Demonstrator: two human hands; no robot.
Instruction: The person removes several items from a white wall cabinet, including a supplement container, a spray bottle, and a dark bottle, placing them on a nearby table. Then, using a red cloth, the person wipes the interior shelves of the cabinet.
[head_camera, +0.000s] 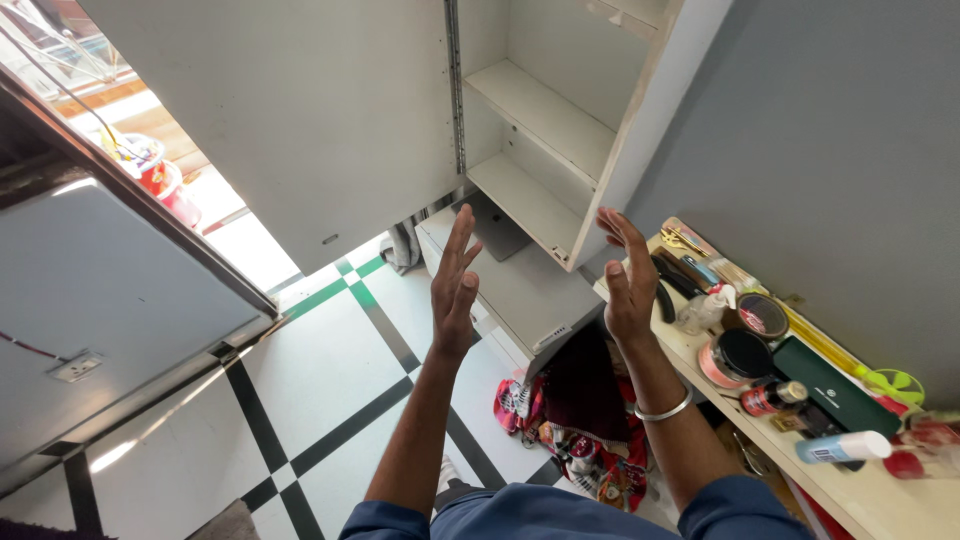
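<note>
Both grips are released: my left hand and right hand are raised, palms facing, grasping nothing. Nearest is the white cabinet at 12 o'clock, shelves bare; cluttered table at 4 o'clock untouched.

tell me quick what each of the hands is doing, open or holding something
Left hand: open, fingers straight, holding nothing.
Right hand: open, palm facing the left, holding nothing.

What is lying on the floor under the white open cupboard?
A heap of red patterned clothes lies under the white open cupboard. A dark maroon cloth covers its top, hiding what is beneath.
</note>
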